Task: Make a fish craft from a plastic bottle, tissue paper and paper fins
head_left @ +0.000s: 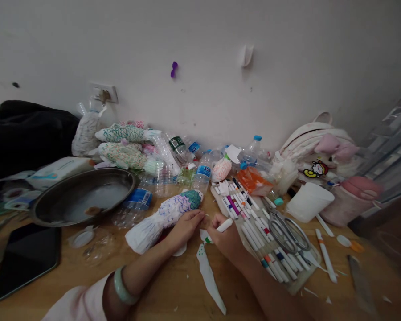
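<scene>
On the wooden table, approx. mid-way across, lay a paper-wrapped fish, teal head, purple scales & white tail, just behind the L hand. L hand was palm-down, fingers close tog. & slightly bent, tips near the R hand; couldn't tell if they pinched anything. R hand was curled closed round a white marker, tip hidden. A paper scrap w/ green marks showed beside R hand's fingers; a long paper strip w/ green dots lay nearer the wearer.

R side: pen case full of markers, w/ grey-handled scissors on top; white plastic cup just past it, pale backpack behind, nr the wall. L side: metal basin w/ cloudy liquid, black tablet in front. Blue-labelled plastic bottle was right behind the fish's head.
</scene>
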The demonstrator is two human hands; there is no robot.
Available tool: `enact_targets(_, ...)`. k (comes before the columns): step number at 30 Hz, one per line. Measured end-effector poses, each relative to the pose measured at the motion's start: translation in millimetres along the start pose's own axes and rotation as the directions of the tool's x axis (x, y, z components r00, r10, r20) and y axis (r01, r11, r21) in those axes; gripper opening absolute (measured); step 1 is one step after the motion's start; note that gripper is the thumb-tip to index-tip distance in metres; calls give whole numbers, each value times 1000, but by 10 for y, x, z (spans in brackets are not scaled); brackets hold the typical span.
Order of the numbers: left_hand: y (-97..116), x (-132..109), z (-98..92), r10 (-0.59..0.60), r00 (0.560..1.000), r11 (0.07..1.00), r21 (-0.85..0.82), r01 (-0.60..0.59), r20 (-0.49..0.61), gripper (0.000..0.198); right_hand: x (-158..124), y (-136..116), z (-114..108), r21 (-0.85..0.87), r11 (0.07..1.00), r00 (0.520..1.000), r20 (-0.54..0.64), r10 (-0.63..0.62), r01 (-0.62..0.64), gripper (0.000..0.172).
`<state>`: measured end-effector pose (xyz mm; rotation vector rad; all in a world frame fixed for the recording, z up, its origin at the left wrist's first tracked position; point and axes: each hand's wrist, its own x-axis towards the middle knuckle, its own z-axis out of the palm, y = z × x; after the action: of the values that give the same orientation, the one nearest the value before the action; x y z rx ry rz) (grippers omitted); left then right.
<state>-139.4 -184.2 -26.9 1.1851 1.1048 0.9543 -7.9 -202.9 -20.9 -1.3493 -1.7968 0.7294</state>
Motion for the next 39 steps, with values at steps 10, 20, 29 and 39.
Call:
enact_targets(10, 22, -17, 6, 0, 1000, 999, -46, -1, -10, 27, -51, 20, 65, -83, 995, 985, 166, -47, 62, 18)
enact_targets(20, -15, 7, 0, 2, 1000, 999, -47, -2, -3, 27, -31, 13, 36, 77, 997, 992, 118, -34, 25, 17)
enact_targets(29, -48, 26, -6, 21, 1000, 997, -72, -20, 5, 26, -45, 49, 148, -60, 998, 987, 161, -18, 28, 19)
enact_targets(39, -59, 23, -3, 11, 1000, 995, -95, -9, 13, 23, -48, 50, 142, 36, 997, 993, 93, -66, 63, 17)
